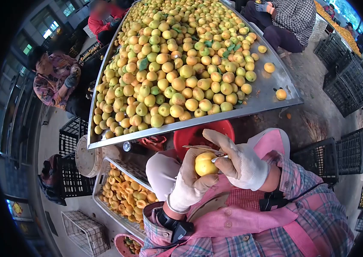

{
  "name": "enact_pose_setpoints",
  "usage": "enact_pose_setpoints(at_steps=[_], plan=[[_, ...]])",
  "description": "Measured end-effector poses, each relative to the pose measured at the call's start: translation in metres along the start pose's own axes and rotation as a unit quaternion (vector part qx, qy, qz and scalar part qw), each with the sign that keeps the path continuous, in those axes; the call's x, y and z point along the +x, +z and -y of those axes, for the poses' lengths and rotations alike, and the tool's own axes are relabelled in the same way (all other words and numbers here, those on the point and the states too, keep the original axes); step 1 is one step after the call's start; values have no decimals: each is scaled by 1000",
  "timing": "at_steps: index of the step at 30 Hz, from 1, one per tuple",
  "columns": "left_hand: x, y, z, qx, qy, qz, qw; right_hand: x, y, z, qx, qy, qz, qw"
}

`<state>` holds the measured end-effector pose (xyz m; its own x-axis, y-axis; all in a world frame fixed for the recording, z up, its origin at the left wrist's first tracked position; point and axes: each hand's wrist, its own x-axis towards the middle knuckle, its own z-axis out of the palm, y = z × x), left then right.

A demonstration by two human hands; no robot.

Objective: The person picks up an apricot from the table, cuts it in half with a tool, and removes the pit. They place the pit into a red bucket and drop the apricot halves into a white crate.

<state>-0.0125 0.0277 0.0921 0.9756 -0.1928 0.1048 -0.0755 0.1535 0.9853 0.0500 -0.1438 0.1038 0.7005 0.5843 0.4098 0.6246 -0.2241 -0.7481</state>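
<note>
My left hand point(188, 182), in a white glove with a tan palm, is closed around a yellow fruit point(206, 164) above my lap. Close against it on the right, my gloved right hand point(243, 165) grips a small tool point(215, 159), whose tip touches the fruit; most of the tool is hidden by the fingers. A thin brownish strip point(204, 148) lies just above the fruit, between the hands. Beyond them stands a red basin point(227, 127), partly covered by my hands. A metal table point(271, 99) ahead bears a large heap of yellow-green fruit point(173, 73).
A white crate point(147, 234) of cut orange fruit stands at lower left, beside a white bucket point(88, 156) and black crates point(76, 182). A pink basin point(120, 245) is below. More black crates point(316, 158) stand at right. Co-workers point(57, 79) sit around the table.
</note>
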Motion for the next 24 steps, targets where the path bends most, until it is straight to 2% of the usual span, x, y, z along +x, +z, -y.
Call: enact_pose_setpoints(at_steps=[2,4,6,7,9,11,13,15,16,17,18,19,21,22,23,24], plan=[[1,4,4,1,34,-9,999,-1,-1,1,0,18,21,1000],[1,5,0,-8,12,-4,1000,-3,-1,-1,2,36,43,998],[2,5,-1,-16,-10,1,1000,-4,5,-12,101,53,24,993],[5,6,0,-6,-4,-9,1000,-6,10,-18,101,54,22,993],[8,5,5,6,2,-15,1000,-6,16,-28,315,134,46,938],[7,-1,15,23,-25,-2,999,-8,12,-27,345,172,43,922],[10,-3,26,34,-47,5,998,-13,5,-30,438,347,86,825],[16,-1,29,45,-68,13,997,-22,-10,-35,391,366,111,837],[21,3,29,34,-36,17,999,-25,-20,-43,577,384,173,700],[23,6,30,21,-6,22,1000,-28,-26,-46,730,379,225,522],[22,6,31,9,-38,16,999,-22,-33,-28,748,388,127,523],[25,9,31,10,-38,20,999,-23,-41,-22,749,385,123,525],[29,15,29,-24,-75,-6,997,-28,-50,-16,657,380,77,646],[31,16,30,-23,-75,-2,997,-30,-50,-18,537,351,31,767],[34,17,32,-33,-64,-12,997,-26,-61,-30,385,300,67,870],[38,17,34,-42,-53,-23,997,-38,-49,-49,230,194,-1,954]])
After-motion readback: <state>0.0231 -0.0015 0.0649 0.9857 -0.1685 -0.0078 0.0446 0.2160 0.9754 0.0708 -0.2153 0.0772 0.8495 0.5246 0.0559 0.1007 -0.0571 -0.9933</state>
